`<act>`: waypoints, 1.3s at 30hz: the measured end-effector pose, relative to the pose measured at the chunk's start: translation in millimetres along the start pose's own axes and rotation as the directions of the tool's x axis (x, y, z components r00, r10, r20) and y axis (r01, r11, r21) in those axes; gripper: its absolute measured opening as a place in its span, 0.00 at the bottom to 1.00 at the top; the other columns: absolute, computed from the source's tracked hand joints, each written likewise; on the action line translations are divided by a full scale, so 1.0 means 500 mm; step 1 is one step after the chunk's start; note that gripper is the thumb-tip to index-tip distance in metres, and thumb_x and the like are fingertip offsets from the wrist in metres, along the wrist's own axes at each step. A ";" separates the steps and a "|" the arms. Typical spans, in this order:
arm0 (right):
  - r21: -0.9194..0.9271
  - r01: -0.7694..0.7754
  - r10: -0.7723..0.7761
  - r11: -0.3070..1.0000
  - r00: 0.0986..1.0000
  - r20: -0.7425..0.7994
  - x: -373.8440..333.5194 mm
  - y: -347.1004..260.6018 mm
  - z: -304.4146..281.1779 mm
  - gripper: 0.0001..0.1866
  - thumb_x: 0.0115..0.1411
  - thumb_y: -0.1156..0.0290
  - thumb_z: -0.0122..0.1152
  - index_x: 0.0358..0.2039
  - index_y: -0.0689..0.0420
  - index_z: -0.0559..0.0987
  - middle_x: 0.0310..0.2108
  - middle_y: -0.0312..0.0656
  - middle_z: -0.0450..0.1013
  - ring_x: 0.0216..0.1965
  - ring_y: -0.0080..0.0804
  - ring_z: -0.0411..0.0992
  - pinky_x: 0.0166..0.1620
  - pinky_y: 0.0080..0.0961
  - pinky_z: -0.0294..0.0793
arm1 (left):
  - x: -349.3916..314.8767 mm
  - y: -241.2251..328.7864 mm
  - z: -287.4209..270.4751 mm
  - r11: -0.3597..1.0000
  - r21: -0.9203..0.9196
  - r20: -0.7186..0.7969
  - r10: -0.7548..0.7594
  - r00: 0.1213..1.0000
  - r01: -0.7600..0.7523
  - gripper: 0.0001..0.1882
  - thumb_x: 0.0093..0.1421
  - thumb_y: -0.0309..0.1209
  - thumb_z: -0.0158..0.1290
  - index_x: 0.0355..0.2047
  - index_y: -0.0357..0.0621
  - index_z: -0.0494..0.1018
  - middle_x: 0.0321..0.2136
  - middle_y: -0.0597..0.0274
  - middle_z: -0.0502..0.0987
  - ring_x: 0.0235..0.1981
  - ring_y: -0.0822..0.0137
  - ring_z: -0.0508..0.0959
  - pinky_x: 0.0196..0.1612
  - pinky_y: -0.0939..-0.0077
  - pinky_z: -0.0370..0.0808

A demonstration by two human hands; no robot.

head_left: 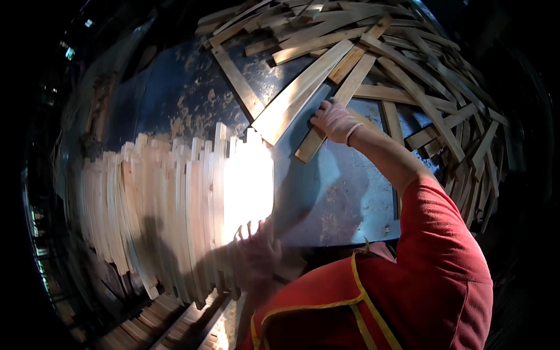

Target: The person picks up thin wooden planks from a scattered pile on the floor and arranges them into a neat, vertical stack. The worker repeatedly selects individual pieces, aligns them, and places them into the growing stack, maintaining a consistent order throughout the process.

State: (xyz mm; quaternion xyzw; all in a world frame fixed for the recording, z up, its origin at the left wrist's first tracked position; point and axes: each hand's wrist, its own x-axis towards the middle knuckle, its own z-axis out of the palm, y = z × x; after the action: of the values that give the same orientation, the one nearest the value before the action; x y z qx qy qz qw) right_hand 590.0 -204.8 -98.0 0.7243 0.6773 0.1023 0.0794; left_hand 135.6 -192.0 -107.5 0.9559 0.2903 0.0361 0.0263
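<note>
My right hand (pixel 337 122), in a light pinkish glove, is closed over the edge of a wooden slat (pixel 311 146) lying slantwise on the metal table (pixel 350 192). The slat's far end reaches up toward the heap. Just left of it lies a wide pale board (pixel 303 90). My left hand (pixel 258 251), partly in shadow, has its fingers spread against the near right end of a row of slats (pixel 169 204) set side by side. Glare washes out the row's right end, so single slats there cannot be told apart.
A loose heap of slats (pixel 431 81) covers the far and right parts of the table, pointing many ways. One slat (pixel 238 81) lies alone at the far middle. More stacked wood (pixel 146 324) shows below the row at lower left. Wood flakes dot the tabletop.
</note>
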 end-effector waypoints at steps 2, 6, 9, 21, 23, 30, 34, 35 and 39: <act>0.080 0.139 -0.133 0.987 0.988 -0.081 0.011 -0.061 -0.063 0.04 0.62 0.65 0.59 0.32 0.45 0.81 0.34 0.32 0.78 0.47 0.36 0.74 0.52 0.43 0.67 | -0.002 -0.002 -0.045 0.999 0.037 0.031 0.003 1.000 -0.004 0.40 0.56 0.50 0.63 0.65 0.45 0.69 0.64 0.50 0.69 0.69 0.44 0.64 0.72 0.38 0.56; 0.293 0.346 -0.227 0.891 0.900 -0.372 -0.141 -0.273 -0.182 0.10 0.62 0.61 0.60 0.44 0.42 0.79 0.44 0.36 0.75 0.55 0.39 0.72 0.61 0.43 0.72 | -0.006 -0.017 -0.044 0.890 -0.384 0.238 -0.163 0.958 0.247 0.34 0.67 0.48 0.56 0.68 0.45 0.67 0.61 0.45 0.75 0.62 0.49 0.75 0.61 0.46 0.73; 0.574 0.117 0.010 0.811 0.977 -0.214 -0.214 -0.318 -0.249 0.27 0.53 0.65 0.70 0.55 0.46 0.77 0.53 0.41 0.75 0.64 0.46 0.69 0.65 0.48 0.70 | -0.044 -0.029 -0.035 0.010 -0.728 0.659 0.284 0.696 0.685 0.33 0.72 0.43 0.53 0.71 0.41 0.60 0.60 0.40 0.75 0.54 0.51 0.80 0.52 0.55 0.81; 0.370 -0.760 0.655 0.535 0.649 0.387 -0.439 -0.135 -0.089 0.33 0.54 0.54 0.72 0.60 0.48 0.78 0.40 0.53 0.82 0.44 0.51 0.82 0.50 0.44 0.80 | -0.164 0.039 -0.055 0.729 -0.577 0.480 -0.061 0.875 0.368 0.45 0.63 0.44 0.65 0.75 0.45 0.58 0.69 0.39 0.65 0.66 0.46 0.72 0.67 0.58 0.71; 0.680 -0.732 0.659 0.042 0.531 0.532 -0.459 -0.211 -0.093 0.33 0.58 0.51 0.70 0.59 0.57 0.79 0.44 0.50 0.82 0.45 0.42 0.81 0.51 0.35 0.79 | -0.093 0.088 -0.087 0.854 -0.499 0.334 0.034 0.942 0.147 0.44 0.64 0.45 0.61 0.74 0.40 0.56 0.71 0.40 0.60 0.69 0.40 0.67 0.71 0.55 0.67; 0.815 -0.335 0.544 -0.474 0.616 0.569 -0.339 -0.389 -0.068 0.30 0.64 0.58 0.66 0.61 0.64 0.75 0.43 0.44 0.81 0.42 0.31 0.78 0.48 0.30 0.78 | -0.005 0.128 0.009 0.953 -0.247 0.354 -0.081 0.932 0.176 0.50 0.59 0.43 0.65 0.74 0.36 0.53 0.64 0.39 0.65 0.63 0.41 0.72 0.63 0.48 0.74; 0.752 -0.659 0.390 -0.019 0.687 0.613 -0.329 -0.415 -0.091 0.29 0.67 0.52 0.60 0.59 0.62 0.76 0.45 0.56 0.82 0.47 0.47 0.82 0.52 0.39 0.78 | -0.094 0.094 -0.085 0.848 -0.397 0.751 0.081 0.655 0.350 0.48 0.63 0.47 0.62 0.76 0.45 0.52 0.72 0.36 0.59 0.69 0.37 0.66 0.72 0.50 0.64; 0.741 -0.663 0.326 0.104 0.727 0.605 -0.309 -0.440 -0.075 0.28 0.67 0.52 0.60 0.58 0.60 0.76 0.46 0.57 0.82 0.49 0.54 0.80 0.54 0.41 0.77 | -0.108 0.093 -0.106 0.902 -0.295 0.868 0.114 0.484 0.316 0.46 0.66 0.46 0.60 0.77 0.45 0.51 0.74 0.36 0.56 0.72 0.39 0.63 0.74 0.54 0.61; 0.849 -0.478 0.003 0.227 0.872 0.490 -0.224 -0.484 -0.124 0.27 0.64 0.55 0.61 0.55 0.63 0.75 0.45 0.62 0.80 0.52 0.61 0.77 0.56 0.47 0.75 | -0.115 0.119 -0.089 0.954 -0.156 0.398 -0.175 0.900 0.255 0.50 0.57 0.53 0.61 0.75 0.44 0.56 0.71 0.44 0.62 0.73 0.45 0.59 0.75 0.49 0.55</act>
State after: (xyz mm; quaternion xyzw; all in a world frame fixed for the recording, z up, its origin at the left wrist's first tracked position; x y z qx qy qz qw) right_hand 333.7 -300.8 -103.9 0.7242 0.4444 -0.4601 -0.2577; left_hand 117.0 -272.4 -62.0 0.8987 0.3786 -0.1232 0.1839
